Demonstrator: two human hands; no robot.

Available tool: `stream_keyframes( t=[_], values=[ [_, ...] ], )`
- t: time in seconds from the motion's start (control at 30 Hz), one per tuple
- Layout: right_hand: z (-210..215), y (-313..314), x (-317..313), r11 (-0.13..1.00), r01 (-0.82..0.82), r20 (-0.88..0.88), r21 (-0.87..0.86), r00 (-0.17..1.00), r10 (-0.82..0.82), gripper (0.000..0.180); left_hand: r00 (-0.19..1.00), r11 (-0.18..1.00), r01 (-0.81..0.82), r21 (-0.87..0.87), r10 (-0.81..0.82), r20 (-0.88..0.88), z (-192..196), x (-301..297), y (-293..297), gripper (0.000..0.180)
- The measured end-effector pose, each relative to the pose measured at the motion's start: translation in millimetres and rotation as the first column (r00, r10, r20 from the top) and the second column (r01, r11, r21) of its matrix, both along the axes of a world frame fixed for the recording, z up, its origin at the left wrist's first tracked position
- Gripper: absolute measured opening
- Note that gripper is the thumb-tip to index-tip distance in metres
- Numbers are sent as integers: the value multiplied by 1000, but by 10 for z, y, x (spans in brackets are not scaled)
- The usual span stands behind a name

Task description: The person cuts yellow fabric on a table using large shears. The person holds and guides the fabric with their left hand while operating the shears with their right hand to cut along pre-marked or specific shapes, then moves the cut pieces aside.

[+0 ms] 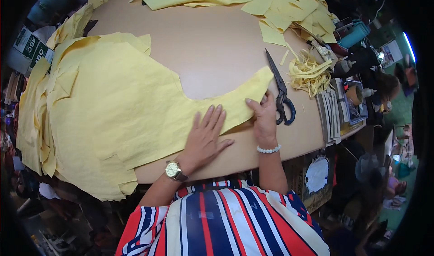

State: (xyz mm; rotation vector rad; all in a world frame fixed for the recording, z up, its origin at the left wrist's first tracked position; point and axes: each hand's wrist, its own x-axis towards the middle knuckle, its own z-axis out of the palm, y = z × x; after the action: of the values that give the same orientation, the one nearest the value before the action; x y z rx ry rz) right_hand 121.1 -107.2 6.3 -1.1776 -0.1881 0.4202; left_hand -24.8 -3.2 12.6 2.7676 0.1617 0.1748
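A large piece of yellow fabric (108,98) lies spread over the left and middle of the table, its narrow curved strip reaching to the right. My left hand (205,136) rests flat on that strip with the fingers stretched out. At the strip's right end my right hand (263,116) pinches the fabric's lower edge between thumb and fingers; some fingertips are hidden behind it. Dark-handled scissors (281,91) lie just right of my right hand, blades pointing away from me, touched by neither hand.
The brown tabletop (217,43) has yellow fabric pieces (289,7) along its far side. A heap of thin yellow strips (312,73) sits at the right, near a teal container (353,33) and grey-white flat strips (331,113). A green-and-white box (32,48) stands at the left.
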Motion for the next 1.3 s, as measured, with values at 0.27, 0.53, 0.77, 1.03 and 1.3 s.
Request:
stream_keyframes(
  t=[0.27, 0.53, 0.77, 1.03, 1.3],
  values=[
    [97, -482, 281, 814, 308, 453, -492, 890, -63, 37, 986, 988, -76, 133, 94, -136, 20, -423, 127, 68],
    [201, -901, 260, 376, 474, 604, -796, 653, 456, 28, 982, 955, 157, 250, -179, 66, 202, 401, -229, 47],
    [286, -1011, 824, 255, 4, 140, -967, 844, 517, 27, 979, 971, 200, 130, -205, 21, -4, 841, -494, 35],
    [576, -1650, 103, 645, -483, -224, -592, 867, 445, 20, 901, 980, 175, 95, -198, 386, -227, 849, -394, 30],
    [603, -2128, -627, 614, -528, -428, -587, 846, 318, 32, 906, 978, 206, 25, -200, 374, -228, 860, -414, 31]
  ],
)
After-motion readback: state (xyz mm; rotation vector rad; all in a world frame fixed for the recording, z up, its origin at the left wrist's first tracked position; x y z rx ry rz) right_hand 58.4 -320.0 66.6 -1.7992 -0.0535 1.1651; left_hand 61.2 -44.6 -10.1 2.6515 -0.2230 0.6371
